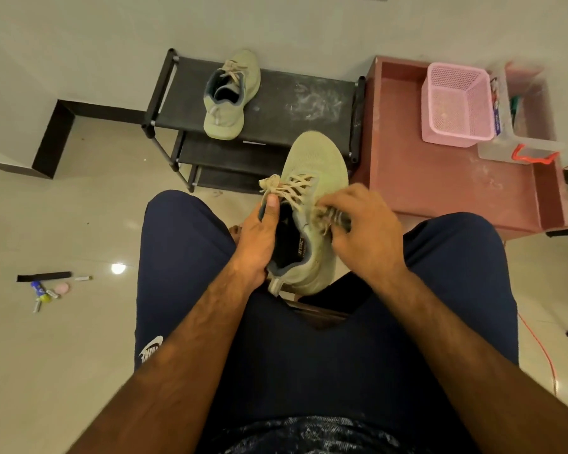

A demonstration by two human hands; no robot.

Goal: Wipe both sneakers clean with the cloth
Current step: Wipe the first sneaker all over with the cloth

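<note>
The pale green knit sneaker (pixel 317 162) with beige laces (pixel 295 188) sat between the seated person's knees, toe pointing far and heel near. The left hand (pixel 254 239) gripped its collar from the left. The thumb lay pressed on the tongue, and the other fingers were hidden behind the shoe's side. The right hand (pixel 366 231) had its fingers curled round a bunched grey cloth (pixel 338 219), holding it against the shoe's right side, just beside the laces. The second pale green sneaker (pixel 232 93) lay on the top shelf of the black metal shoe rack (pixel 309 103), far and to the left, well apart from both hands.

Several things could have gone wrong from there. The cloth worked so close to the loose lace ends that a stroke might have snagged them and dragged the bow undone. With only the collar held, firm rubbing could have twisted the shoe or let it slip down between the legs. The rack's top looked dusty and scuffed white, so a wiped sneaker set back there might have picked up dirt again.
</note>
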